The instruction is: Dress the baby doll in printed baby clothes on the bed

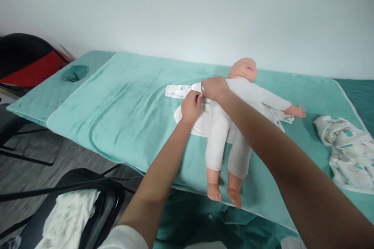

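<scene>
A baby doll [219, 136] with a white cloth body lies on its back, its bare feet toward me. Beneath it is spread a white baby shirt [187, 118], whose printed sleeve [177, 91] points left. My left hand [191, 106] is closed with its fingers pinching the shirt near this sleeve. Just beside it, my right hand [215, 88] is closed over the same spot, at the doll's arm on the left of the view. What exactly lies under its fingers is hidden. The doll's other arm [277, 99] stretches out to the right.
A green sheet [131, 93] covers the massage bed, which has a face hole [75, 73] at its left end. Printed cloth [350, 153] lies bunched at the right. Below left, a black chair [112, 190] bears a pale cloth [70, 214]. A wall [187, 15] stands behind.
</scene>
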`<state>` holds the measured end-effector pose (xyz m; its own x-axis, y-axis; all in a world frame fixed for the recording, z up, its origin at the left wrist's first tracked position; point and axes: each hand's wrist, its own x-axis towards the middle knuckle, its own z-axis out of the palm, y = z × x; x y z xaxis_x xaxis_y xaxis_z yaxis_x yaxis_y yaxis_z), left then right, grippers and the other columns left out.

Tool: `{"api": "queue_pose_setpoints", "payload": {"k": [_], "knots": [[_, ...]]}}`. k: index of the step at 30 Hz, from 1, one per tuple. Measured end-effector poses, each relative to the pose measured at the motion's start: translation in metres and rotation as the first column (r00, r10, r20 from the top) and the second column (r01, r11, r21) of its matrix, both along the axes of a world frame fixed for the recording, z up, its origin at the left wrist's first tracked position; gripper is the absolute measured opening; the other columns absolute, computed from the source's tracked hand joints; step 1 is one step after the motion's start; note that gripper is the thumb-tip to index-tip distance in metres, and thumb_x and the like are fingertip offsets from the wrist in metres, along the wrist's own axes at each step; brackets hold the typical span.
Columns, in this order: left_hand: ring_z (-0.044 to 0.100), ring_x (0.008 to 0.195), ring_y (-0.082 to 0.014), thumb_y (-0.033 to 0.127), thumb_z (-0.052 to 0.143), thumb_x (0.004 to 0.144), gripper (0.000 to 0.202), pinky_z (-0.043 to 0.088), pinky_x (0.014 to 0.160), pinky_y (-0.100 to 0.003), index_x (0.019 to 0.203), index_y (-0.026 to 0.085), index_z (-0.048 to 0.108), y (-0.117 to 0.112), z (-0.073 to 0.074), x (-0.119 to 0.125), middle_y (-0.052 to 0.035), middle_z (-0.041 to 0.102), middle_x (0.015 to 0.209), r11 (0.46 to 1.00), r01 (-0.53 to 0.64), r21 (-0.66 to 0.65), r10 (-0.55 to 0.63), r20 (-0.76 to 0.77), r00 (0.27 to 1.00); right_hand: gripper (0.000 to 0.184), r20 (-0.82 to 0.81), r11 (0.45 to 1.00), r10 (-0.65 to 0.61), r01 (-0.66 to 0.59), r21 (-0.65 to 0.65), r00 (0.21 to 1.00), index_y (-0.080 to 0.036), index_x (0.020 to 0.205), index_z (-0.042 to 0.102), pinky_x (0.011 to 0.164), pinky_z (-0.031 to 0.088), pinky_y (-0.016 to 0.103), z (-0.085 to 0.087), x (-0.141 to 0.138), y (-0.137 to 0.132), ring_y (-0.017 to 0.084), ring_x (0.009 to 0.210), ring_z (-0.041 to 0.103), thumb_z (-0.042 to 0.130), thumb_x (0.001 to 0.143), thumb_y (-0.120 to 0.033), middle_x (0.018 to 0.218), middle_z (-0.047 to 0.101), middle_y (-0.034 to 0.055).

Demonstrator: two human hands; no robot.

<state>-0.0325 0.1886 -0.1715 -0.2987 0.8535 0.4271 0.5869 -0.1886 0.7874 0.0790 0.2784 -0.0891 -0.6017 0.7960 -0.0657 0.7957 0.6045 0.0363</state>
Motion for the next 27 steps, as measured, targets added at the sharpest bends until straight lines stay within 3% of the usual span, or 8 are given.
{"api": "queue_pose_setpoints", "payload": {"k": [2, 6, 9, 14, 16, 19, 22, 27], "knots": [[0.058, 0.095, -0.0208, 0.032, 0.047, 0.101, 0.020, 0.042, 0.090, -0.031, 0.089, 0.024, 0.061, 0.001, -0.002, -0.001, -0.0056, 0.064, 0.095, 0.998, -0.056, 0.026, 0.055, 0.024, 0.998, 0.038, -0.022, 1.000, -0.019, 0.020, 0.008, 1.000, -0.017, 0.116, 0.072, 0.085, 0.045, 0.047, -0.001, -0.004, 0.000, 0.038, 0.101, 0.069, 0.048, 0.096, -0.039, 0.109, 0.075, 0.0220], [0.058, 0.104, -0.0229, 0.024, 0.052, 0.097, 0.008, 0.042, 0.097, -0.035, 0.098, 0.021, 0.060, 0.005, -0.008, -0.009, -0.0088, 0.062, 0.105, 0.956, -0.292, 0.018, 0.290, 0.076, 0.954, 0.048, -0.098, 0.999, -0.017, 0.019, 0.027, 0.995, -0.015, 0.128, 0.065, 0.088, 0.045, 0.047, 0.003, 0.004, -0.005, 0.038, 0.108, 0.065, 0.043, 0.099, -0.047, 0.118, 0.071, 0.0231], [0.057, 0.106, -0.0264, 0.025, 0.061, 0.092, 0.007, 0.041, 0.100, -0.040, 0.097, 0.021, 0.059, 0.007, -0.010, -0.012, -0.0109, 0.062, 0.104, 0.941, -0.337, -0.039, 0.337, 0.005, 0.941, 0.042, -0.214, 0.997, -0.007, 0.024, 0.073, 0.977, -0.017, 0.127, 0.065, 0.090, 0.046, 0.046, 0.009, 0.026, -0.019, 0.036, 0.110, 0.063, 0.044, 0.099, -0.041, 0.122, 0.070, 0.0200], [0.056, 0.107, -0.0308, 0.024, 0.062, 0.092, 0.006, 0.040, 0.099, -0.044, 0.088, 0.021, 0.058, 0.006, -0.008, -0.009, -0.0132, 0.063, 0.102, 0.950, -0.297, -0.099, 0.282, -0.141, 0.949, 0.038, -0.592, 0.966, -0.072, 0.205, 0.160, 0.803, -0.019, 0.122, 0.065, 0.105, 0.043, 0.047, -0.001, 0.095, -0.051, 0.033, 0.122, 0.058, 0.042, 0.097, -0.035, 0.128, 0.068, 0.0154], [0.056, 0.107, -0.0303, 0.025, 0.058, 0.094, 0.005, 0.041, 0.098, -0.043, 0.091, 0.021, 0.058, 0.005, -0.007, -0.007, -0.0134, 0.064, 0.104, 0.965, -0.254, -0.068, 0.241, -0.157, 0.958, 0.039, -0.711, 0.899, -0.192, 0.412, 0.148, 0.676, -0.019, 0.124, 0.062, 0.104, 0.045, 0.047, -0.012, 0.125, -0.061, 0.032, 0.123, 0.058, 0.040, 0.096, -0.036, 0.129, 0.066, 0.0166], [0.057, 0.107, -0.0279, 0.030, 0.051, 0.099, 0.011, 0.042, 0.098, -0.040, 0.097, 0.022, 0.058, 0.002, -0.004, -0.003, -0.0124, 0.065, 0.105, 0.988, -0.157, 0.007, 0.156, -0.142, 0.977, 0.044, -0.722, 0.766, -0.480, 0.639, -0.068, 0.498, -0.018, 0.124, 0.060, 0.092, 0.049, 0.046, -0.027, 0.158, -0.069, 0.031, 0.104, 0.065, 0.039, 0.096, -0.045, 0.110, 0.070, 0.0168], [0.059, 0.107, -0.0259, 0.033, 0.048, 0.100, 0.015, 0.042, 0.098, -0.037, 0.102, 0.023, 0.059, -0.001, 0.002, 0.004, -0.0106, 0.067, 0.107, 0.998, -0.065, 0.020, 0.066, -0.085, 0.994, 0.053, -0.620, 0.756, -0.585, 0.628, -0.185, 0.522, -0.020, 0.128, 0.059, 0.084, 0.049, 0.046, -0.031, 0.169, -0.071, 0.035, 0.097, 0.067, 0.035, 0.098, -0.055, 0.101, 0.074, 0.0166], [0.060, 0.096, -0.0203, 0.033, 0.051, 0.099, 0.011, 0.043, 0.089, -0.031, 0.095, 0.023, 0.056, 0.000, 0.024, 0.023, -0.0040, 0.067, 0.099, 1.000, 0.014, -0.013, -0.013, 0.064, 0.998, 0.064, -0.640, 0.806, -0.544, 0.551, -0.217, 0.543, -0.021, 0.144, 0.054, 0.087, 0.049, 0.049, -0.031, 0.169, -0.073, 0.037, 0.102, 0.068, 0.033, 0.099, -0.062, 0.110, 0.075, 0.0176]]}}
